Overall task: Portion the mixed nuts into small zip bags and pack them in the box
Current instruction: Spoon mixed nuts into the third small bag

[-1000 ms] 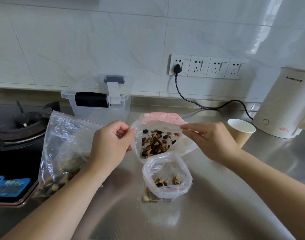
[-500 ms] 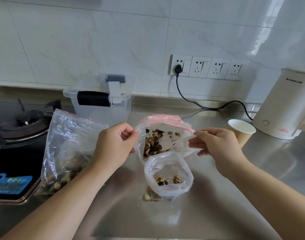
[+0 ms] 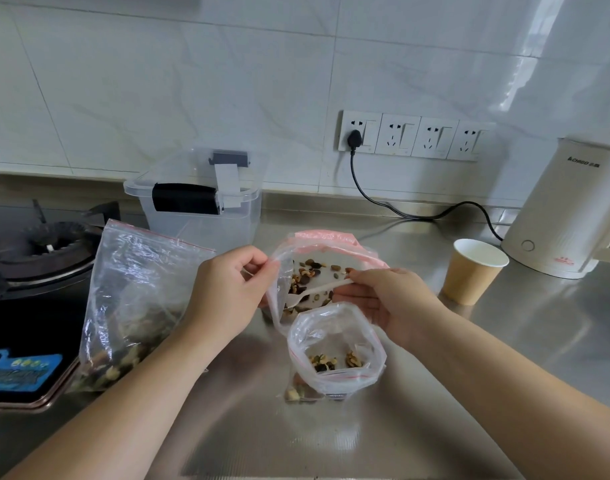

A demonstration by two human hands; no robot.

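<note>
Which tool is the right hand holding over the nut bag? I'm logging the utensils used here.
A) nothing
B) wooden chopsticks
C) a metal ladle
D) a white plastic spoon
D: the right hand pinches the handle of a white plastic spoon, whose bowl reaches into the open nut bag.

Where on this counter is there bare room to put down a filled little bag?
Bare steel lies in front of the small bag, toward the near edge, and between the paper cup and the right forearm. It is crowded around the big nut bag, the box and both hands.
</note>
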